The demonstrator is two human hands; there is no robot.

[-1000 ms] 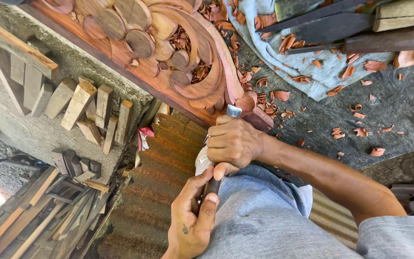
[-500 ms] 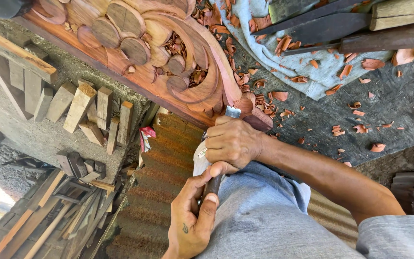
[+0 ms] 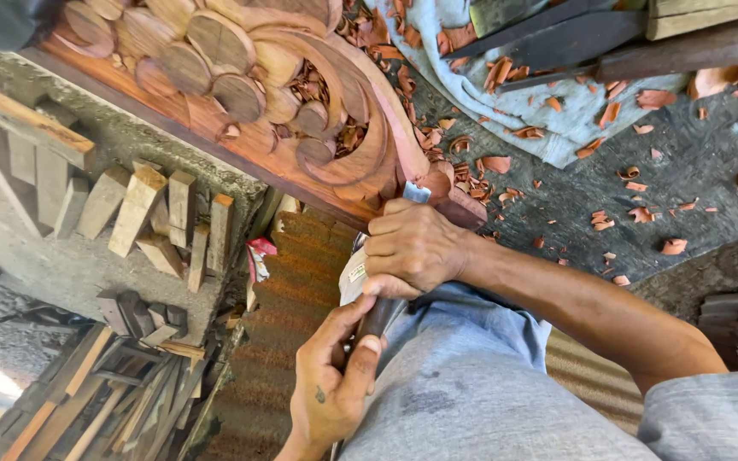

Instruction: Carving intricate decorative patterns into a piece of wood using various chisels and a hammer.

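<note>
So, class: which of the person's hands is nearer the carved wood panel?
Right. The right hand grips the chisel near its blade, touching the panel edge. The left hand holds the handle end, further back, by the knee.

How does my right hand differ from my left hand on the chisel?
The right hand wraps the dark-handled metal chisel near its blade, beside the reddish carved wooden panel; the left hand holds the handle end, farther back. The right hand shows its back; the left hand shows thumb and inner wrist. Both grip the same chisel.
</note>
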